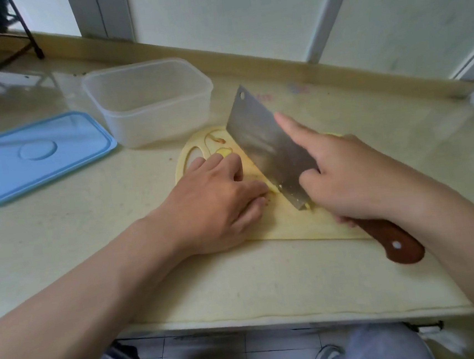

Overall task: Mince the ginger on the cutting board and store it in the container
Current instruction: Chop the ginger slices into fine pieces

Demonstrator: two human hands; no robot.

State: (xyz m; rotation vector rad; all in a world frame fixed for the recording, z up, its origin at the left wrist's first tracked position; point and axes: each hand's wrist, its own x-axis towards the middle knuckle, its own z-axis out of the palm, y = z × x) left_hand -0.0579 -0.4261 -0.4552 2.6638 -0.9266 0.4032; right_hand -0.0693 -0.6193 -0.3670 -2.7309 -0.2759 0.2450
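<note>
Head view: mincing in hand, ginger [223, 152] on the cutting board [292, 226], nothing stored yet.
Left hand [217, 193] lies curled over the ginger, fingers [228, 162] pinning it to the board, one yellow bit showing just past the fingertips; right hand [354, 176] grips the cleaver [267, 147] by its handle, index finger straight along the blade flat; blade runs diagonally from far-left to near-right, edge down, ginger touching its left side, so next chop looks to land just beside the left fingertips; container [150, 101] open and seemingly empty, far-left of the board, nearer the left hand; blue lid [37, 158] flat on the table [118, 219] beside it.
</note>
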